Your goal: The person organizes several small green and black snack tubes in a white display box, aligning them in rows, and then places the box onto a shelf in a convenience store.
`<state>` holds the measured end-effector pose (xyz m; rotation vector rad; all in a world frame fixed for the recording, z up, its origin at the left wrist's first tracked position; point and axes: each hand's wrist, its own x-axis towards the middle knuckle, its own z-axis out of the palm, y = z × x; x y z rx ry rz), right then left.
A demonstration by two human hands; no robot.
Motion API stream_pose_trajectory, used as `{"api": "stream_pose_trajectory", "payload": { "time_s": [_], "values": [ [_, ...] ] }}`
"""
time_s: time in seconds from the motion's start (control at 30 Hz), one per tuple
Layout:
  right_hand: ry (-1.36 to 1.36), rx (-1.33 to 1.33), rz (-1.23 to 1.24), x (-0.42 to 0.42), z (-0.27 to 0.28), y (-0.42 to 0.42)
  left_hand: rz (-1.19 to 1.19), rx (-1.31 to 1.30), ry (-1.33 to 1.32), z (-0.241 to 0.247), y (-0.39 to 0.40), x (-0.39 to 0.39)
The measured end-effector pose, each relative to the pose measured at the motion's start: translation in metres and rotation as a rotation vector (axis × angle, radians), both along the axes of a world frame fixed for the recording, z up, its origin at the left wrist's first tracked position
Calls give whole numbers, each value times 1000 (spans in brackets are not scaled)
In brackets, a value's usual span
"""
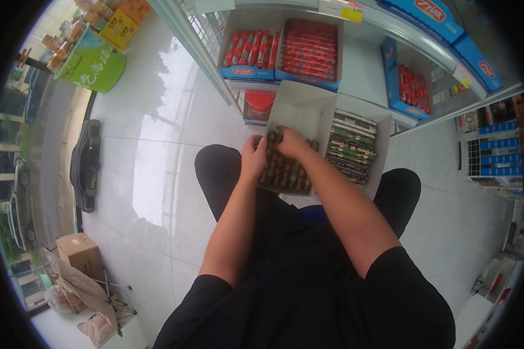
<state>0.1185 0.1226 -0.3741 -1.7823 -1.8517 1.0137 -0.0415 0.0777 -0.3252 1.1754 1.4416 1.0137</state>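
Observation:
A white cardboard box stands tilted between my knees, its lower half filled with rows of dark-wrapped snack sticks. My left hand is at the box's left wall, thumb upward; its hidden fingers leave its grip unclear. Reaching inside, my right hand has its fingers bent around a dark wrapped stick at the top of the rows. Beside it on the right, a second white box contains green-and-black wrapped sticks.
Ahead is a shelf with blue-fronted boxes of red-wrapped sticks and another such box. A red-lidded tub sits below. A green bucket, black case, carton and folding chair are along the window.

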Motion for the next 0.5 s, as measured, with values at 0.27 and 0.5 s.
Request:
{"api": "stream_pose_trajectory", "payload": {
  "time_s": [0.27,0.5],
  "values": [
    [-44,-294,162,-17,47,-17,28,29,2,-9,-2,-4],
    [-92,-232,130,-19,60,-28,39,51,54,-25,1,-7]
  ]
}}
